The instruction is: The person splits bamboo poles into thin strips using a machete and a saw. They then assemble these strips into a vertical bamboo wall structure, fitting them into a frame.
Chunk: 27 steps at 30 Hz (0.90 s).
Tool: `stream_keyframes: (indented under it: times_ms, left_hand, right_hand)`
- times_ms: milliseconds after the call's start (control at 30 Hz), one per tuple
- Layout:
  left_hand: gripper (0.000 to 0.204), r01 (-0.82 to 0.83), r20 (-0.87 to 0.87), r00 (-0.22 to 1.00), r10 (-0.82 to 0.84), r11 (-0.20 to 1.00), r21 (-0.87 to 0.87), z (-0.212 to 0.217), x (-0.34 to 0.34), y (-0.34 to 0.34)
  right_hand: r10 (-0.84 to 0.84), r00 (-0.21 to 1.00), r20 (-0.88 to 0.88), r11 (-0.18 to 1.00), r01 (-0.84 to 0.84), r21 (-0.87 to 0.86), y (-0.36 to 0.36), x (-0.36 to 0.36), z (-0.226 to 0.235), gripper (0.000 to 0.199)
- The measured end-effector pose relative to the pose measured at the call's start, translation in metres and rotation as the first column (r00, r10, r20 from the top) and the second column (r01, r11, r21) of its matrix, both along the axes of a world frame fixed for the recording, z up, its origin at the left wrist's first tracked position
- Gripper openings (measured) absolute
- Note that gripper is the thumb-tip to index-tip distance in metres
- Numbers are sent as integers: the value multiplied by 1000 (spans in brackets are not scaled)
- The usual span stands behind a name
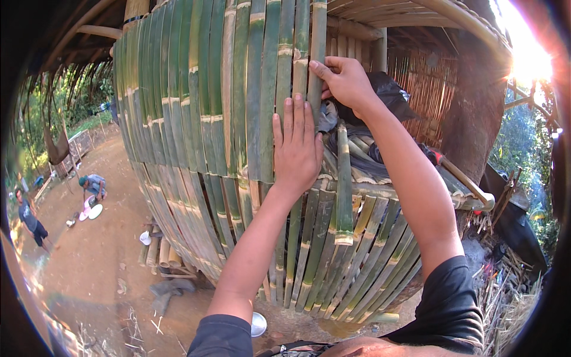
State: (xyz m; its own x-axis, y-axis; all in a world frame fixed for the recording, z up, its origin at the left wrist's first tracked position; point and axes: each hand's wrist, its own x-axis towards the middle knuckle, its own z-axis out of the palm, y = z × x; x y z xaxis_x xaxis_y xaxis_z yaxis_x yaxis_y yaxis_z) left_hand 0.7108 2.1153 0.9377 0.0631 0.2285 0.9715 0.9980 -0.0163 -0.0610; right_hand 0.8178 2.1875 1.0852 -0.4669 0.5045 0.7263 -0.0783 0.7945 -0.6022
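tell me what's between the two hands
In the head view, a stretch of green bamboo slat lies between the left hand and the right hand.

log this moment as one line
left grip: open, flat against bamboo slats | right grip: pinching edge slat, thumb in front | bamboo piece: across ledge

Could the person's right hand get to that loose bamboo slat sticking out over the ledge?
Probably yes: the loose bamboo slat shows below the right hand with nothing visible between them. That hand would likely have to let go of the upright end slat first.
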Motion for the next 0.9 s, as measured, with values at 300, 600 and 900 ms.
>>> stream_keyframes:
  times_ms: [300, 600, 900]
  left_hand:
    - [68, -27, -21, 999, 28, 999, 20, 1, -1, -2]
    - [59, 279, 49, 956, -289, 950, 141, -12, -14, 0]
    - [60, 103, 317, 943, -105, 994, 22, -143, 2, -47]
  right_hand:
    - [-14, 1000, -16, 1000, 14, 28, -5, -2, 1, 34]
    - [-76, 997, 10, 995, 76, 68, -2, -2, -1, 37]
    - [-186, 981, 61, 983, 184, 26, -15, -5, 1, 34]
